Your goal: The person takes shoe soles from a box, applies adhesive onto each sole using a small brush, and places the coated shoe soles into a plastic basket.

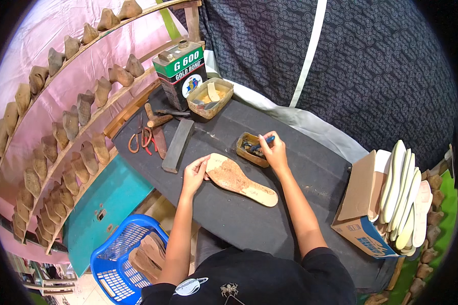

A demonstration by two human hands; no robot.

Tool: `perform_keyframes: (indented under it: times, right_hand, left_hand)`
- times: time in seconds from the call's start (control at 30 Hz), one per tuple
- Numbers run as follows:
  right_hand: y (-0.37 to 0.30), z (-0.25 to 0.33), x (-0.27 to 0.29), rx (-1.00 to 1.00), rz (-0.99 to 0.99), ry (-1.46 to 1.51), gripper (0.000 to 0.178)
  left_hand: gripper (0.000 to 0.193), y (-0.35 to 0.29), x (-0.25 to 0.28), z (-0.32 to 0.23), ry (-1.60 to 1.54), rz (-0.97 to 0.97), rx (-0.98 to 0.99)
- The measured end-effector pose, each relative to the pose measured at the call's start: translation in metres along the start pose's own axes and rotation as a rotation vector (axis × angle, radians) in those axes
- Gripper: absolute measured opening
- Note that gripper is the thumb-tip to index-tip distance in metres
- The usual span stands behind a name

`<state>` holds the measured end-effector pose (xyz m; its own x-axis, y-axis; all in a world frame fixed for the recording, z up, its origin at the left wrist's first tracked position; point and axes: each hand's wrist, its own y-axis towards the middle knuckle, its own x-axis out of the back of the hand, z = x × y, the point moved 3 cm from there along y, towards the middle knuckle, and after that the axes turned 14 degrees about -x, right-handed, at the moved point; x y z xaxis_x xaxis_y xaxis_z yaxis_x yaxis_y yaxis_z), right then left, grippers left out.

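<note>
My left hand point(194, 175) grips the wide end of a shoe insole point(232, 176), brown in the middle and pale cream at both ends. The insole is tilted across the near side of the dark table, its narrow end pointing right. In my right hand point(276, 153) is a blue-handled brush point(269, 139), pinched between the fingers. Its lower end reaches into a small tan tub point(254, 159) with dark, crusted residue inside. Whether the bristles touch the bottom cannot be seen.
On the dark table point(310, 173) lie a grey block point(178, 146), a hammer point(156, 133) and scissors point(134, 142). Behind them stand a glue can point(180, 73) and a larger tub point(219, 108). A carton point(361, 203) of pale soles is right; a blue basket point(107, 269) and shelved shoe lasts point(71, 122) are left.
</note>
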<state>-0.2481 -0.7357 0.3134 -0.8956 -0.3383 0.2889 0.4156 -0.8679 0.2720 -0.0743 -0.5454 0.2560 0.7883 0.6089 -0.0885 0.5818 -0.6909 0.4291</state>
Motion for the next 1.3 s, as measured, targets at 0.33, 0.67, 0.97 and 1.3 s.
perform_keyframes:
  times: [0.33,0.67,0.97,1.3]
  right_hand:
    - [0.000,-0.001,0.027,-0.119,-0.132,0.524,0.020]
    - [-0.047,0.019,0.053,-0.283,-0.134,0.658,0.023]
    - [-0.086,0.036,0.037,0.113,0.177,0.262,0.013]
    - [-0.086,0.034,0.074,0.220,0.055,0.000,0.018]
  left_hand:
    - [0.027,-0.001,0.003,0.001,-0.066,-0.006,0.023]
    - [0.027,0.005,0.006,0.003,-0.159,-0.082,0.021]
    - [0.024,0.004,0.006,0.008,-0.115,-0.124,0.030]
    - [0.026,0.003,0.007,0.005,-0.059,-0.098,0.028]
